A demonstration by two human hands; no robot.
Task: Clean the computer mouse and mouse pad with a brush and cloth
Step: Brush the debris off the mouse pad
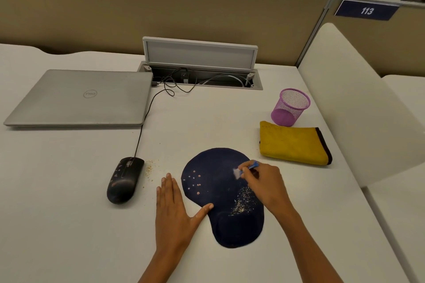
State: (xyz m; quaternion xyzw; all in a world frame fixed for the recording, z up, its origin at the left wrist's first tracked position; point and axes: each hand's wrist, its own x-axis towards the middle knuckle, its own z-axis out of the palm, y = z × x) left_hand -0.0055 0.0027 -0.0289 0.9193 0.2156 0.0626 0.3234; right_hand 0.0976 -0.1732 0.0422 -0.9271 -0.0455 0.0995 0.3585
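Right hand [264, 181] fingers pinch the brush [247, 167], seemingly bristles-down on the mouse pad [220, 165]; crumbs [243, 200] lie just nearer; left hand [174, 211] rests flat, fingers straight.

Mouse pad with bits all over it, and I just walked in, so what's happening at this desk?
A person is brushing the dark mouse pad. The right hand grips a small blue brush, bristles on the pad, while the left hand lies flat on the desk, thumb on the pad's edge. Crumbs and pale specks remain on the pad. The wired mouse sits left, specked, crumbs beside it. The yellow cloth lies folded, untouched.
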